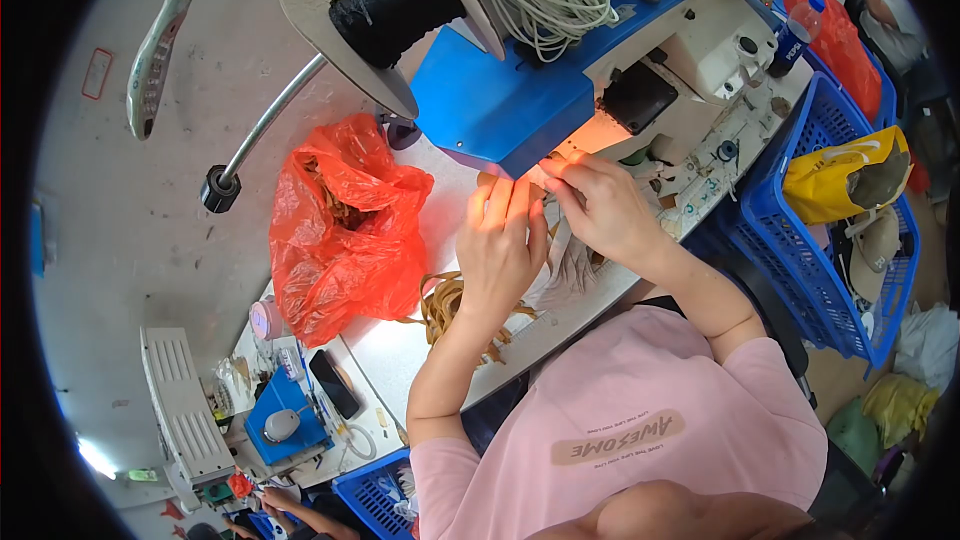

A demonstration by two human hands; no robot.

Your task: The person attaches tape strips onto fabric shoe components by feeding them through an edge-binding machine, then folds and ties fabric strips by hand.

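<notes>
Under the blue head of a machine [505,105], my left hand [497,240] presses its fingers together on a small tan piece [541,182] lit by a warm lamp. My right hand [608,208] pinches the same piece from the other side with thumb and forefinger. My fingers and the machine head cover most of the piece. Beside my left wrist lies a loose bundle of tan strips [445,312]. Whitish, crumpled material [570,265] lies on the white tabletop [395,360] below my hands.
A red plastic bag [345,240] with brown strips inside stands at left. Above it hang a black thread spool [395,5] and a lamp on a bendable neck [160,60]. Blue baskets [800,240] stand at right. A phone [334,384] lies at lower left.
</notes>
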